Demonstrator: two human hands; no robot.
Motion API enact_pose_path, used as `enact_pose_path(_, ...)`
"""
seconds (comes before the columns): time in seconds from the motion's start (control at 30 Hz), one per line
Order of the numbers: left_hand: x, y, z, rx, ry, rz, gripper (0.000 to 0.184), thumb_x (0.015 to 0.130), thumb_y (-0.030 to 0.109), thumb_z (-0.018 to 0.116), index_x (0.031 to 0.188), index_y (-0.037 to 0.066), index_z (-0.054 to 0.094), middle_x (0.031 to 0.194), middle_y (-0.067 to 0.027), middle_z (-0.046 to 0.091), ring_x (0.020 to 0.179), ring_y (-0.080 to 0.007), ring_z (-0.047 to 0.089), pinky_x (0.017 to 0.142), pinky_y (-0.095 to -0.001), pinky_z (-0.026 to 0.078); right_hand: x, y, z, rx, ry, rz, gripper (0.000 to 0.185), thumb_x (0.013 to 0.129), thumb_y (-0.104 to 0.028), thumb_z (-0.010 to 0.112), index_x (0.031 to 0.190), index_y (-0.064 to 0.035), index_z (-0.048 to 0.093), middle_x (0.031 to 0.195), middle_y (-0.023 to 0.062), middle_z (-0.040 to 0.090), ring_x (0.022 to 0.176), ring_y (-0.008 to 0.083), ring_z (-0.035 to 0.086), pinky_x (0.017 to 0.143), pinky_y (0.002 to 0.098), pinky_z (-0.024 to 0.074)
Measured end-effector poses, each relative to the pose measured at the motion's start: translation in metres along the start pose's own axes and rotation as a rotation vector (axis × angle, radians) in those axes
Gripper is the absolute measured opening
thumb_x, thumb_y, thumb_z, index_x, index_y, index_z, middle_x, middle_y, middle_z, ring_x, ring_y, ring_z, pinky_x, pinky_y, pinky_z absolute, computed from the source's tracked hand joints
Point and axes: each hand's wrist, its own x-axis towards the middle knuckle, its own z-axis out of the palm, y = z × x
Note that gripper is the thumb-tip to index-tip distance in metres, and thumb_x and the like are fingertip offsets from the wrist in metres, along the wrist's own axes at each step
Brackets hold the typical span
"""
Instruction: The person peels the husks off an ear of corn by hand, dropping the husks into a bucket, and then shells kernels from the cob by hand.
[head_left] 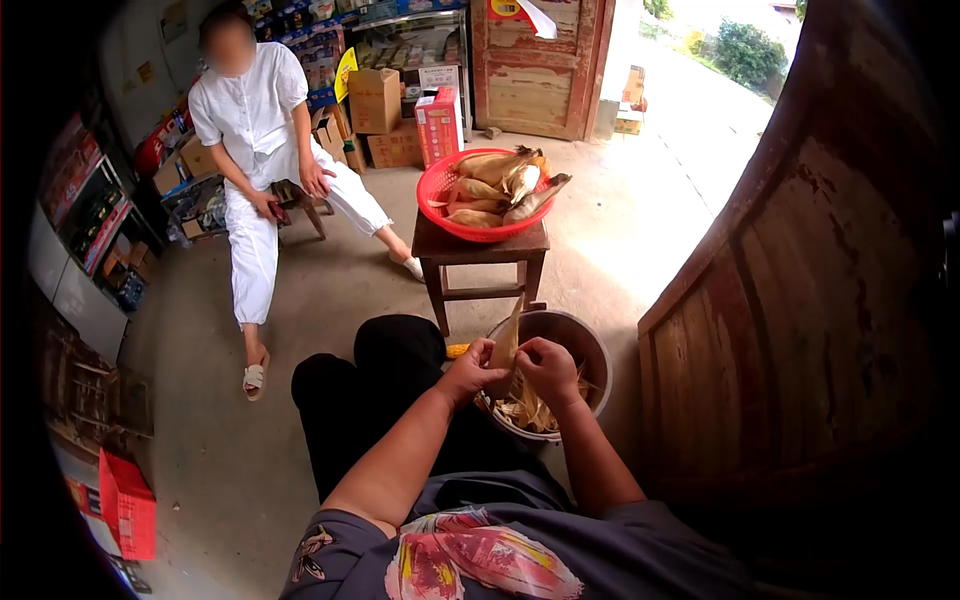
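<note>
Over the bucket, my left hand (472, 372) is closed around an ear of corn in its dry husk (509, 338), its pale tip pointing up. My right hand (549, 372) has its fingers pinched against the right side of the same ear, on the husk. Below both hands stands a round bucket (597, 352) with loose dry husks (527, 410) inside. A bare yellow corn cob (457, 351) shows beside my knee, left of the bucket, partly hidden. Past the bucket, a red plastic basket (436, 190) holds several unhusked ears (480, 190).
The basket rests on a wooden stool (484, 285). A person in white (255, 140) sits at the left, hands near the lap. Cardboard boxes (376, 100) and a display case stand behind. A worn wooden door (770, 310) rises close on my right. A red crate (127, 505) stands lower left.
</note>
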Motion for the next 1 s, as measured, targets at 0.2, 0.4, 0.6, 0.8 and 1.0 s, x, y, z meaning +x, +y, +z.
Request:
enact_pose_path(0.2, -0.008, 0.013, 0.003, -0.106, -0.096, -0.082, 0.051, 0.076, 0.005, 0.072, 0.12, 0.005, 0.044, 0.109, -0.0073, 0.058, 0.1, -0.0169, 0.057, 0.088, -0.0315, 0.047, -0.003, 0.018, 0.009, 0.062, -0.002, 0.051, 0.01, 0.078, -0.01, 0.06, 0.078, -0.0003, 0.063, 0.068, 0.0089, 0.063, 0.061, 0.0147, 0.059, 0.06, 0.0271, 0.0479)
enact_pose_path(0.4, -0.009, 0.018, 0.005, -0.155, -0.087, -0.123, 0.054, 0.078, 0.006, 0.07, 0.125, 0.005, 0.046, 0.111, -0.0057, 0.058, 0.103, -0.0169, 0.056, 0.089, -0.031, 0.046, -0.003, 0.015, 0.007, 0.763, -0.093, 0.439, 0.006, 0.082, -0.006, 0.057, 0.079, -0.0019, 0.06, 0.068, -0.0016, 0.057, 0.06, 0.0065, 0.052, 0.056, 0.0218, 0.0444)
enact_pose_path(0.6, -0.008, 0.013, 0.002, -0.099, -0.081, -0.059, 0.048, 0.078, 0.006, 0.069, 0.122, 0.006, 0.05, 0.108, -0.0041, 0.059, 0.097, -0.0163, 0.058, 0.084, -0.0306, 0.048, -0.007, 0.005, 0.003, 0.768, -0.196, 0.416, 0.01, 0.086, -0.01, 0.063, 0.088, -0.0009, 0.063, 0.074, 0.0003, 0.061, 0.067, 0.0071, 0.056, 0.063, 0.0222, 0.0465)
enact_pose_path(0.8, -0.01, 0.016, 0.002, -0.081, -0.117, -0.122, 0.05, 0.075, 0.003, 0.071, 0.121, 0.004, 0.051, 0.107, -0.0051, 0.061, 0.097, -0.0162, 0.059, 0.087, -0.0289, 0.048, -0.012, 0.026, 0.002, 0.457, -0.301, 0.276, 0.017, 0.087, -0.014, 0.064, 0.096, 0.0002, 0.063, 0.08, 0.0005, 0.064, 0.073, 0.0075, 0.058, 0.068, 0.0211, 0.0474)
enact_pose_path(1.0, -0.01, 0.018, 0.008, -0.04, -0.129, -0.151, 0.049, 0.075, 0.004, 0.071, 0.12, 0.005, 0.051, 0.104, -0.0047, 0.061, 0.091, -0.0152, 0.06, 0.082, -0.0276, 0.049, -0.001, 0.005, -0.002, 0.587, -0.135, 0.229, 0.016, 0.089, -0.013, 0.061, 0.092, 0.0019, 0.063, 0.078, 0.0007, 0.063, 0.07, 0.0058, 0.056, 0.063, 0.0204, 0.0457)
